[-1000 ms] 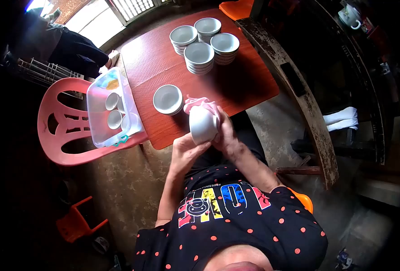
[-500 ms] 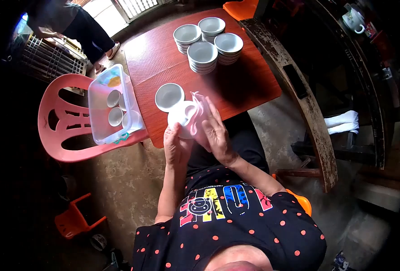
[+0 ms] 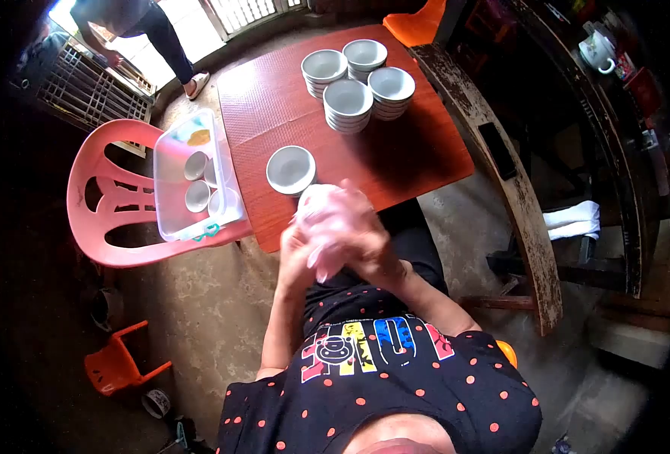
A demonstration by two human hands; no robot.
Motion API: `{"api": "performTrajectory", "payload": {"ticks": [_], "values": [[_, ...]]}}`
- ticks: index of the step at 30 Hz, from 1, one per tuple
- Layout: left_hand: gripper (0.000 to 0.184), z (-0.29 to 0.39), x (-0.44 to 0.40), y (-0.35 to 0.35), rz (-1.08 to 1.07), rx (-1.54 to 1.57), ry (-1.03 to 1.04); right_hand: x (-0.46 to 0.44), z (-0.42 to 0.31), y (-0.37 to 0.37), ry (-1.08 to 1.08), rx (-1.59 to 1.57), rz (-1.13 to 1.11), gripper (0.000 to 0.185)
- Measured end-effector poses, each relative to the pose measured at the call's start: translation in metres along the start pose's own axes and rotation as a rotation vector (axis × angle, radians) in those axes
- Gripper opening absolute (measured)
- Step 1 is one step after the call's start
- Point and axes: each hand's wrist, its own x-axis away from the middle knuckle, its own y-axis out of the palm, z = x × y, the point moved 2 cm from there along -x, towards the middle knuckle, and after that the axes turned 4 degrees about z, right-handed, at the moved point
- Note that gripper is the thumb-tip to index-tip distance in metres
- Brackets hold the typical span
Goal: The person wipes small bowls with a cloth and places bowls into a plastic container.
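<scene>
Both my hands were at work just off the near edge of a red table [image 3: 252, 113], clamped around a pink cloth [image 3: 331, 223] bunched over a white bowl [image 3: 314, 194]. My left hand [image 3: 297, 253] was closed on the bundle from one side, and my right hand [image 3: 369, 246] gripped it from the other, its fingers blurred. Only a pale, rounded part of the bowl showed past the cloth; the rest was hidden.

Just beyond my hands, near the table's edge, sat a nearer bowl [image 3: 290, 169], mouth up. Toward the far side, four stacks of bowls [image 3: 348, 98] stood upright in a tight cluster, their pale insides facing up.

To my left, a clear plastic tub [image 3: 176, 219] rested on the seat of a pink chair [image 3: 85, 219], beside the table. Small white cups [image 3: 196, 196] lay inside it, along with a yellowish item [image 3: 199, 137] too unclear to name. Beyond the chair, a person in dark trousers [image 3: 170, 45] stood near a bright doorway.

A worn wooden beam [image 3: 528, 219] ran along my right, with a folded white cloth [image 3: 573, 219] past it. An orange chair [image 3: 418, 24] stood at the table's far corner, and a smaller orange chair [image 3: 114, 365] on the floor to my left.
</scene>
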Motion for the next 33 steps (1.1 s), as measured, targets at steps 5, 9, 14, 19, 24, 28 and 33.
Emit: {"api": "performTrajectory", "payload": {"ticks": [5,9,14,19,24,28,33], "values": [[0.015,-0.004,0.016,-0.017,-0.403,-0.569,0.030,-0.011,0.031,0.005,-0.294,0.197,-0.160,0.017],[0.023,0.007,0.027,0.005,-0.324,-0.342,-0.111,0.009,0.072,0.008,0.492,-0.645,-0.281,0.015],[0.019,-0.008,0.018,-0.011,-0.393,-0.292,0.125,-0.031,0.011,-0.005,-0.024,0.170,-0.366,0.017],[0.025,-0.009,0.018,0.005,-0.399,-0.392,0.063,0.044,0.096,0.027,0.869,-1.343,0.000,0.027],[0.028,0.009,0.010,0.008,-0.386,-0.335,-0.221,0.043,0.113,0.012,0.914,-1.207,-0.094,0.030],[0.034,0.010,0.007,0.007,-0.400,-0.162,-0.281,-0.029,0.036,-0.019,0.681,-0.149,-0.380,0.032],[0.038,0.005,0.006,0.004,-0.324,-0.046,-0.229,0.015,0.064,-0.003,-0.081,0.216,0.149,0.033]]}}
